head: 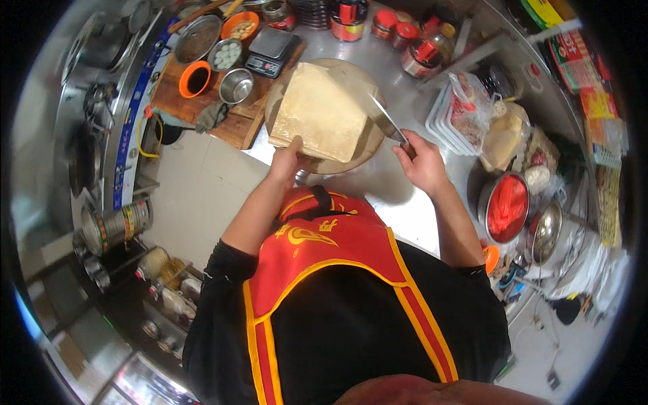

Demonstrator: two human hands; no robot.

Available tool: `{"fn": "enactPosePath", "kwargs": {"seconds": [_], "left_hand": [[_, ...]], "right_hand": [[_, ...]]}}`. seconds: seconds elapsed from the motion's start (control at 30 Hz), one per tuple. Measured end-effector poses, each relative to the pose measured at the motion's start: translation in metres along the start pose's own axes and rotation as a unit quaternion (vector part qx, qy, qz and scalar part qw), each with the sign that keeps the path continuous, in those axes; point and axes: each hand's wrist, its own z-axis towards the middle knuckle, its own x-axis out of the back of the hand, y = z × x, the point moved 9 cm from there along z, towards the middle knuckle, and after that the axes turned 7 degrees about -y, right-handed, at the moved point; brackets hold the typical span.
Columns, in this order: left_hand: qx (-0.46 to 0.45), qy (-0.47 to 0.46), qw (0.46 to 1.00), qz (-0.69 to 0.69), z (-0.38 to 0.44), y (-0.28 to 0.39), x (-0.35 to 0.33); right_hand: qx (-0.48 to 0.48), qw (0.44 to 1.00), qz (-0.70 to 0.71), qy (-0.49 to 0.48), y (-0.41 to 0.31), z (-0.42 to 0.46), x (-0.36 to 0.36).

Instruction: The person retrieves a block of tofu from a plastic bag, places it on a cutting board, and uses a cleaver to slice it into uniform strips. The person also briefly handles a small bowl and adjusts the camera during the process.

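Observation:
A stack of pale yellow, square sheets, resembling bean curd skin, lies on a round wooden chopping board. My left hand grips the near left edge of the stack, thumb on top and fingers mostly hidden beneath. In my right hand is the handle of a cleaver. Its broad blade points away from me at the stack's right side. Whether the blade touches the sheets I cannot tell.
A wooden board at left carries a digital scale, a steel cup, an orange bowl of dark liquid and a bowl of white eggs. Red-lidded jars stand behind. Plastic trays and a red-lined pot sit right.

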Motion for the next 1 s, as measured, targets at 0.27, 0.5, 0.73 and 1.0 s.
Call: {"fn": "enactPosePath", "kwargs": {"seconds": [0.27, 0.5, 0.73, 1.0], "left_hand": [[-0.046, -0.044, 0.996, -0.058, -0.023, 0.001, -0.017], [-0.061, -0.033, 0.997, 0.014, -0.005, -0.022, 0.016], [-0.145, 0.103, 0.885, 0.43, -0.063, 0.05, 0.02], [-0.49, 0.071, 0.712, 0.499, -0.088, 0.092, -0.033]], "right_hand": [[0.064, 0.993, -0.007, -0.099, -0.032, 0.023, -0.031], [0.16, 0.972, -0.09, -0.148, -0.079, 0.036, -0.063], [0.089, 0.962, -0.163, -0.2, -0.097, 0.045, -0.084], [0.062, 0.939, -0.234, -0.244, -0.113, 0.056, -0.099]]}}
